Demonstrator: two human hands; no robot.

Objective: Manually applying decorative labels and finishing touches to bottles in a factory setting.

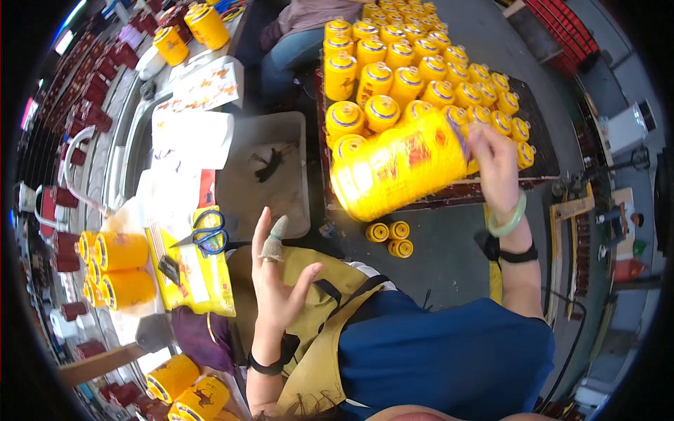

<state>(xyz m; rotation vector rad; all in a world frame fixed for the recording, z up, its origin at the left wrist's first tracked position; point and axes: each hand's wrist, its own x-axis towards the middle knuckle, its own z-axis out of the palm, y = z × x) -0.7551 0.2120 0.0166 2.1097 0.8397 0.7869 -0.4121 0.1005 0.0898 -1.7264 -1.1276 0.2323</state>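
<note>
My right hand [496,163] is closed round the top end of a large yellow jar [393,168], which is tilted almost onto its side and slightly blurred. Red and dark decoration shows on the jar's wall. The jar hangs in front of a crowd of similar yellow jars [375,83] standing upright on a dark low platform [537,119]. Apart from any object, my left hand [275,291] is raised above my lap with its fingers spread. A grey cloth finger cover [274,238] sits on one of its fingers.
Blue-handled scissors [209,233] lie on a yellow packet [217,284] on the left-hand bench, near sheets of decals [200,88]. Below it stands a grey bin [298,168]. Three small yellow jars [399,249] are on the floor. Another person [295,42] sits at the back.
</note>
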